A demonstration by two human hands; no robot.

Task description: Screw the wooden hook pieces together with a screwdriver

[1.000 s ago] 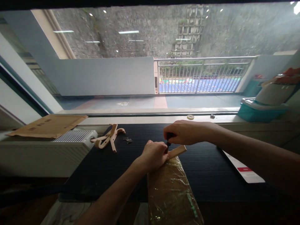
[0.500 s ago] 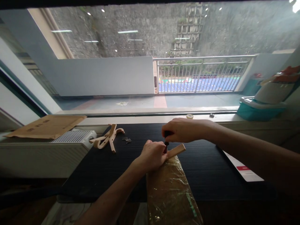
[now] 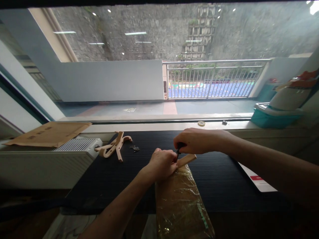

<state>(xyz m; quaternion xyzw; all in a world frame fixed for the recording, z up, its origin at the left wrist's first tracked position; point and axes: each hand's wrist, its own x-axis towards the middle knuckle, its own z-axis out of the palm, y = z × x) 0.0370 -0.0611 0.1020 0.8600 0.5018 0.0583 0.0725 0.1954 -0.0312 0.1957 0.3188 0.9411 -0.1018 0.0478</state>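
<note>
My right hand (image 3: 190, 141) is closed round the dark handle of a screwdriver (image 3: 179, 146), which points down at a light wooden strip (image 3: 187, 160). My left hand (image 3: 163, 164) grips the near part of this strip, its fingers closed around the spot where the screwdriver's lower end meets the wood. The tip is hidden by those fingers. Beneath the strip and my left hand lies a long brown package (image 3: 181, 202) wrapped in shiny clear tape, its far end on the black table (image 3: 134, 179).
Curved wooden pieces with holes (image 3: 116, 146) lie at the table's left, beside a small pile of screws (image 3: 135, 148). A white-and-red flat item (image 3: 258, 179) is at the right. A radiator (image 3: 82, 146) with a brown paper envelope (image 3: 50, 134) stands left; a teal box (image 3: 275, 116) sits on the sill.
My right hand has dropped slightly and turned with the screwdriver handle, which leans more to the right. My left hand and the wooden strip stay almost in place.
</note>
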